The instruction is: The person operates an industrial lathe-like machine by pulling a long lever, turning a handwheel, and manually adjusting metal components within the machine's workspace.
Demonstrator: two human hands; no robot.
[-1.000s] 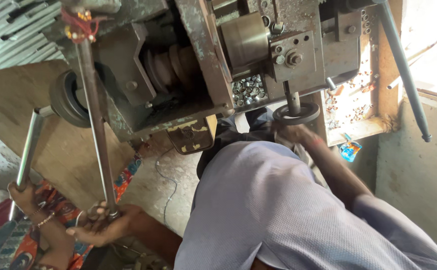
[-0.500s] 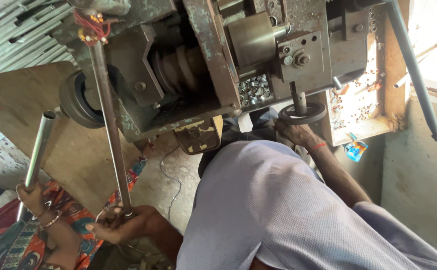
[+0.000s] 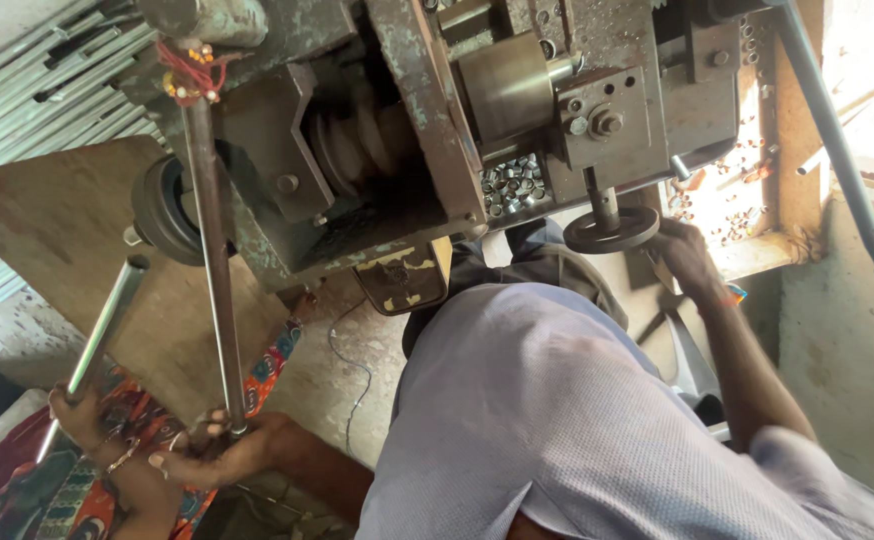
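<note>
**Hand positions.** The person's left hand (image 3: 212, 455) is wrapping closed around the lower end of the long, rust-brown steel lever rod (image 3: 215, 300), with the fingers curled fully about the shaft. The rod is running up to the large grey-green cast-iron press machine (image 3: 427, 150), where red thread (image 3: 192, 75) is binding its top. The right hand (image 3: 685, 258) is reaching forward and touching the rim of the small dark round handwheel (image 3: 612, 232), which is hanging on a short spindle under the machine head. The fingers are lying on the rim. Whether they are closing around it cannot be told.

**Technique.**
1. The lever grip is sitting at the very end of the rod. This appears to give the most leverage, but also the greatest risk of slipping off, so a full wrap with the thumb locked over the fingers is advisable.
2. The handwheel is best turned in small amounts from the rim, with the wrist held clear of the spindle.
3. The heap of small silvery metal rings (image 3: 512, 182) is lying in the machine bed near the wheel. Sleeves and fingers should be kept apart from it.

**Nearby.** A co-worker's hand (image 3: 77, 405), wearing bangles, is holding a plain grey metal tube (image 3: 107, 325) just beside the lever. The two rods should be kept apart.
</note>
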